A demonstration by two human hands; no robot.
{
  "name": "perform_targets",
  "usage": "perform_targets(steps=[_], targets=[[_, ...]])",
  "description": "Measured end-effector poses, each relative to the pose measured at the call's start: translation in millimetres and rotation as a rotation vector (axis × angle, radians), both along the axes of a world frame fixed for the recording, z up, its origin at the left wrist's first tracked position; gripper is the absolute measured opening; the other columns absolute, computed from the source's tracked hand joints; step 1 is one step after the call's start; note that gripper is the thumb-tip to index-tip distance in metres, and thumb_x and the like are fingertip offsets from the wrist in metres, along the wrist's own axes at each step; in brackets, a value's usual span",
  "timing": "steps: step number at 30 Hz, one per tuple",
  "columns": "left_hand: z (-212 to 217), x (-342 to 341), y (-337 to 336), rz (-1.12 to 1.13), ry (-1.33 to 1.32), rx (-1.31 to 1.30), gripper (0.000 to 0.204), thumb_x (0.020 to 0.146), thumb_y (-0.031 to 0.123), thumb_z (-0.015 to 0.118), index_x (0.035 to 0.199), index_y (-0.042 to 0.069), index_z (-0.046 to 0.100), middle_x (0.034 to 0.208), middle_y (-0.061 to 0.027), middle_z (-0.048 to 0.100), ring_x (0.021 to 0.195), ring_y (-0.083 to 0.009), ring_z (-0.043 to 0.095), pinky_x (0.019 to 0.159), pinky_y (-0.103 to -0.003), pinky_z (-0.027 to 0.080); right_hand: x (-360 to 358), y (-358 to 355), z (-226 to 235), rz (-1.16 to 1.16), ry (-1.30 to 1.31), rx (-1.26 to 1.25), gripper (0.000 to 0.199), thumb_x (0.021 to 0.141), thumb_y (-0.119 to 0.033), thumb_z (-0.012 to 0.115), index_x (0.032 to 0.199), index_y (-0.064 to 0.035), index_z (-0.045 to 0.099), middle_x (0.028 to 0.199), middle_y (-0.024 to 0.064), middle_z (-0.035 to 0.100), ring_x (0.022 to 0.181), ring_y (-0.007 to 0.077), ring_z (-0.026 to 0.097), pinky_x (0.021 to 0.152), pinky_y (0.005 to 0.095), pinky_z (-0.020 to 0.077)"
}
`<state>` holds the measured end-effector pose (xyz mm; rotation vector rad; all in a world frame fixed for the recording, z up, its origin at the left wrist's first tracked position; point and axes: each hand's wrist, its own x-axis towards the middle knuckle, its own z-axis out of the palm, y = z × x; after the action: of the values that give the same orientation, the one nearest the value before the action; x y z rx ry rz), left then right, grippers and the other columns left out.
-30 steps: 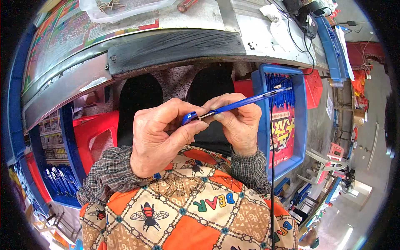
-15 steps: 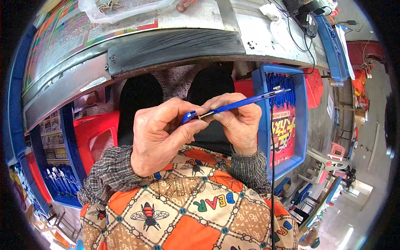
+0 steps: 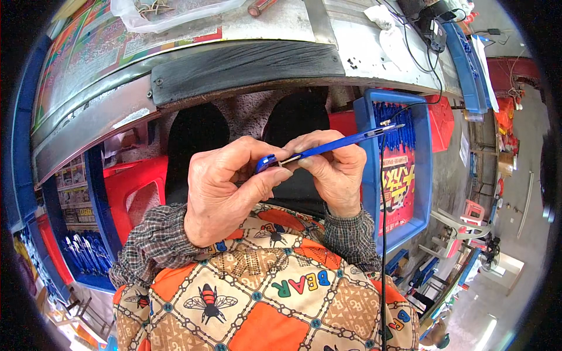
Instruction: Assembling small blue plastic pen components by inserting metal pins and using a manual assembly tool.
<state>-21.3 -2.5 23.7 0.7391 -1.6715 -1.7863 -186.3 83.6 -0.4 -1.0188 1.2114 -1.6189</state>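
Observation:
In front of my lap, a long, slim blue plastic piece [image 3: 345, 140] with a slot and a pointed metal tip is pinched in my right hand [image 3: 336, 175]. It slants up to the right, with its tip over the blue tray. My left hand [image 3: 225, 187] grips a short, curved, glossy blue piece [image 3: 266, 162] between thumb and fingers. A thin metal strip shows between the two hands, where the pieces meet. Whether they are joined there is hidden by my fingertips.
A blue tray [image 3: 430, 169] at right holds rows of blue pieces [image 3: 398, 126]. Another blue tray [image 3: 96, 169] stands at left near a red stool [image 3: 137, 181]. Ahead runs the workbench edge [image 3: 246, 64], bearing a clear plastic container [image 3: 175, 17]. A black cable [image 3: 383, 222] hangs at right.
The long blue piece's tip has shifted slightly left. Both hands keep the same grip and almost the same place.

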Motion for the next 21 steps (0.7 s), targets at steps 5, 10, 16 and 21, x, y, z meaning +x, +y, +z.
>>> perform_targets(steps=[5, 10, 16, 21], targets=[[-0.7, -0.1, 0.8, 0.005, -0.003, -0.01, 0.013, 0.082, 0.004, 0.073, 0.092, -0.001, 0.067, 0.063, -0.0007, 0.06, 0.056, -0.0038, 0.057, 0.05, -0.019, 0.045, 0.4, 1.1, -0.5, -0.005, 0.024, 0.009, 0.015, 0.085, -0.004, 0.067, 0.096, 0.0036, 0.061, 0.094, 0.017, 0.067, 0.088, 0.0256, 0.066, 0.078, 0.0346, 0.0544], [-0.4, 0.6, 0.6, 0.0, -0.011, -0.013, 0.012, 0.082, 0.004, 0.072, 0.091, -0.001, 0.067, 0.063, -0.0007, 0.059, 0.056, -0.0034, 0.056, 0.049, -0.019, 0.044, 0.9, 1.5, 0.8, -0.005, 0.013, -0.003, 0.016, 0.085, -0.005, 0.067, 0.097, 0.0043, 0.061, 0.095, 0.0172, 0.066, 0.09, 0.0264, 0.066, 0.077, 0.0349, 0.0548], [0.2, -0.7, 0.3, -0.001, -0.013, -0.048, 0.011, 0.083, 0.004, 0.071, 0.091, -0.001, 0.066, 0.064, -0.0006, 0.059, 0.054, -0.0036, 0.055, 0.048, -0.019, 0.043, -0.6, 1.8, -1.1, 0.002, 0.058, -0.02, 0.015, 0.085, -0.004, 0.067, 0.096, 0.0045, 0.062, 0.096, 0.017, 0.066, 0.091, 0.0269, 0.066, 0.079, 0.0354, 0.0548], [3.1, -0.9, -1.9, -0.015, -0.041, -0.077, 0.011, 0.082, 0.004, 0.071, 0.091, 0.0, 0.066, 0.064, -0.0012, 0.06, 0.054, -0.0039, 0.056, 0.048, -0.019, 0.042, -3.1, 1.0, -2.0, 0.004, 0.132, -0.046, 0.014, 0.085, 0.002, 0.064, 0.098, 0.0055, 0.063, 0.096, 0.0151, 0.067, 0.085, 0.0234, 0.068, 0.075, 0.0323, 0.0555]])
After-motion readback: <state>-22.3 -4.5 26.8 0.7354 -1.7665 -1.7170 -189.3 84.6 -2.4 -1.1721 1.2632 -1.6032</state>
